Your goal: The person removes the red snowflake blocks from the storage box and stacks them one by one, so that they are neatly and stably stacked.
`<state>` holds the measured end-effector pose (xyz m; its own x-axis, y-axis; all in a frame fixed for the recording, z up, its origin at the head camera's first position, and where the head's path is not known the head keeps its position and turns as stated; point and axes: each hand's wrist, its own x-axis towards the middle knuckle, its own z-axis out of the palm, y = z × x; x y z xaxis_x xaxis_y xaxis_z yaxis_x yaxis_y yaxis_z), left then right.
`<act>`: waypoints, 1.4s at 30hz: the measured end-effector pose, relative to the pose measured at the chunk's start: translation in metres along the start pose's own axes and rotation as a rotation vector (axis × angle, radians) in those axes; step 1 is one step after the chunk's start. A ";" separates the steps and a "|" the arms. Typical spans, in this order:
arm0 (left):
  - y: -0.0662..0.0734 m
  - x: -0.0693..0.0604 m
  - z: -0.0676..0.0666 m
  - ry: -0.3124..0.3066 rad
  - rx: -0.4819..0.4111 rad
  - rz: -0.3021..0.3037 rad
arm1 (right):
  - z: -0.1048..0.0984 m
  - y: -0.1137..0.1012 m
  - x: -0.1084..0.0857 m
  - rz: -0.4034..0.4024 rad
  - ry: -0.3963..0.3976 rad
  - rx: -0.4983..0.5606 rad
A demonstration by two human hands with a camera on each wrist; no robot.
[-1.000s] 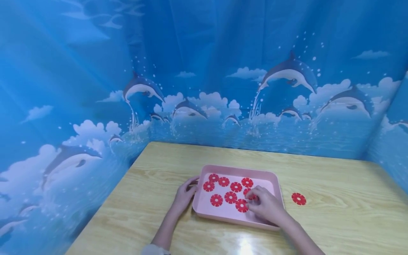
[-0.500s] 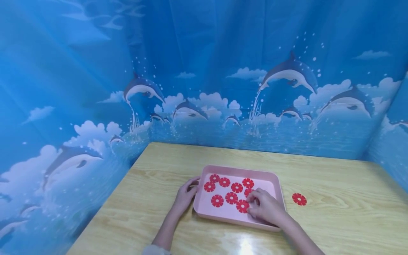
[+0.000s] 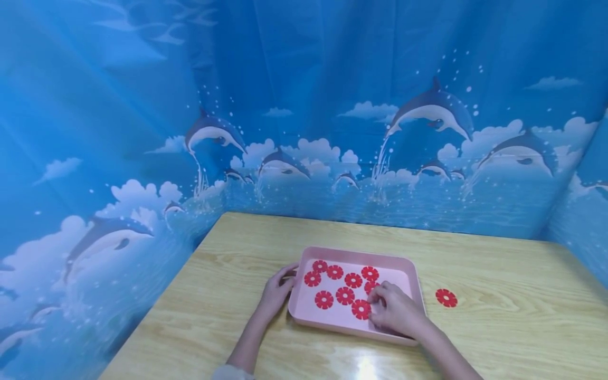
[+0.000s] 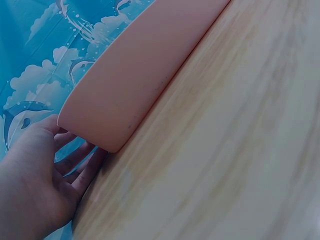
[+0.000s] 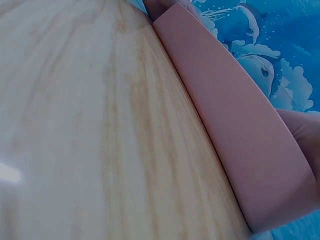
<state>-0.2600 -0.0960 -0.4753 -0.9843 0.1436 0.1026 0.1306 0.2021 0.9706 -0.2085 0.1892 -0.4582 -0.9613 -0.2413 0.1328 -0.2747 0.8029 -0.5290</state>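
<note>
A pink tray (image 3: 353, 331) lies on the table with several red notched snowflake discs (image 3: 324, 300) flat inside it. At its left end my left hand (image 3: 277, 289) touches the outer wall. In the left wrist view, the thumb of this left hand (image 4: 35, 175) meets the rim and the other fingers extend along the wall. My right hand (image 3: 396, 310) reaches into the tray's right half, fingers bent down at the edge of a red disc (image 3: 361, 310). Its fingertips are hidden, so a pinch cannot be confirmed. Another disc (image 3: 370, 287) is partly covered by that hand.
One more red disc (image 3: 446, 298) lies on the wooden table (image 3: 513, 316), right of the tray. Behind the table hangs a blue dolphin-print curtain (image 3: 304, 105). In the right wrist view, the tray's near wall (image 5: 235, 125) hides most of the right hand (image 5: 300, 132).
My right hand's fingers have closed in slightly and lowered, and the disc beside them has shifted a little toward the near side. My left hand stays at the tray's left end.
</note>
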 end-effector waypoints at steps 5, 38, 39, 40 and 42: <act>0.021 -0.010 0.000 -0.006 0.000 0.001 | 0.000 0.000 0.000 -0.001 -0.006 -0.020; -0.007 0.000 0.000 0.010 -0.003 0.093 | -0.003 -0.005 -0.004 -0.117 0.155 -0.064; -0.007 -0.001 -0.001 0.009 0.006 0.123 | -0.004 -0.005 -0.004 -0.109 0.164 -0.065; -0.007 -0.001 -0.001 0.008 0.009 0.140 | -0.005 -0.005 -0.004 -0.100 0.171 -0.066; -0.007 -0.001 -0.001 0.010 0.013 0.155 | -0.008 -0.005 -0.005 -0.079 0.181 -0.065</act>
<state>-0.2599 -0.0986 -0.4823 -0.9534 0.1644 0.2531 0.2825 0.1911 0.9400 -0.2025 0.1912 -0.4493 -0.9232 -0.2079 0.3232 -0.3445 0.8204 -0.4564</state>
